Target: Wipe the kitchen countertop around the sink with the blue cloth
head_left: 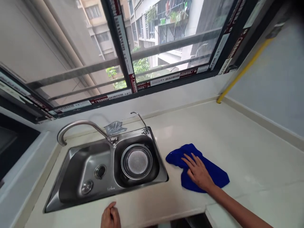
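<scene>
Countertop point(237, 139), steel sink point(78, 171), window point(152, 47)

Daylight pours through a wide dark-framed window point(133, 60) with flats beyond. A pale counter point(237, 142) runs beneath it, a steel sink point(78, 171) set in. A yellow pipe point(242, 71) climbs the corner.

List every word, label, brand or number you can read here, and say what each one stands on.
Nothing can be read for certain.
Small engraved mark on the front rim of the stainless steel double sink: too small to read.
Red, white and black printed strips on the dark window frame: blurred, unreadable.
The blue microfibre cloth under the right hand and the cream stone countertop by the left hand carry no text.
</scene>
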`<state>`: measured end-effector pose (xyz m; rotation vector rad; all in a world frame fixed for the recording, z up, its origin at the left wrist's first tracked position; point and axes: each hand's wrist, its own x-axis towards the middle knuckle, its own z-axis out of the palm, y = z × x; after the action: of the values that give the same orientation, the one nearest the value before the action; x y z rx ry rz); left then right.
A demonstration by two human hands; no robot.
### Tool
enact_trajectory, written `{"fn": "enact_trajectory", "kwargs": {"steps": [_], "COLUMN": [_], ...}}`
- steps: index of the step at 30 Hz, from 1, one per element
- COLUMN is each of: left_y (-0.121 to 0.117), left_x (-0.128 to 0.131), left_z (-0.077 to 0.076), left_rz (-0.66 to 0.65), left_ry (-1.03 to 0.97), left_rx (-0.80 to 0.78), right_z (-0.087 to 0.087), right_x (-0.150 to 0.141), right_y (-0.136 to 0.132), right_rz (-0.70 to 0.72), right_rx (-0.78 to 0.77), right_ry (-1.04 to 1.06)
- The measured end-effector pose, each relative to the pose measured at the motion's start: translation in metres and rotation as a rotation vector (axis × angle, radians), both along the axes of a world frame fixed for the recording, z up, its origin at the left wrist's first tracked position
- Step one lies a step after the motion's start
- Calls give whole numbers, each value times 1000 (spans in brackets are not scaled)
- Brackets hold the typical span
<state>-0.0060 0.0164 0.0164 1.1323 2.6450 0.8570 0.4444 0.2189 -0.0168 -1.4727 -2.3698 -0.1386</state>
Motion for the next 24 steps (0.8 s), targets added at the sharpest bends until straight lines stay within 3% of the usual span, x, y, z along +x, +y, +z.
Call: {"fn": "enact_trajectory", "kwargs": {"steps": [5,12,15,19,24], "left_y": [-5,-11,-13,-24,-65], "left_x": [3,3,2,-4,-19], "left_z": [0,-8,-7,-1,3], "left_rz": [-137,-338,-390,-408,-309], "left_ry": [156,281,152,-163,-517], "left_rx": [88,214,240,313,399], "right_z": [-6,-1,5,9,12], "right_x": [-13,-72,-105,-157,-226], "right_y": [-58,-98,-114,-133,-150], "right_rz": [-145,-269,-275,-252,-123], "right_rx": [-36,-33,-36,-73,-132], "right_ry": [-92,-142,-148,-163,-143]}}
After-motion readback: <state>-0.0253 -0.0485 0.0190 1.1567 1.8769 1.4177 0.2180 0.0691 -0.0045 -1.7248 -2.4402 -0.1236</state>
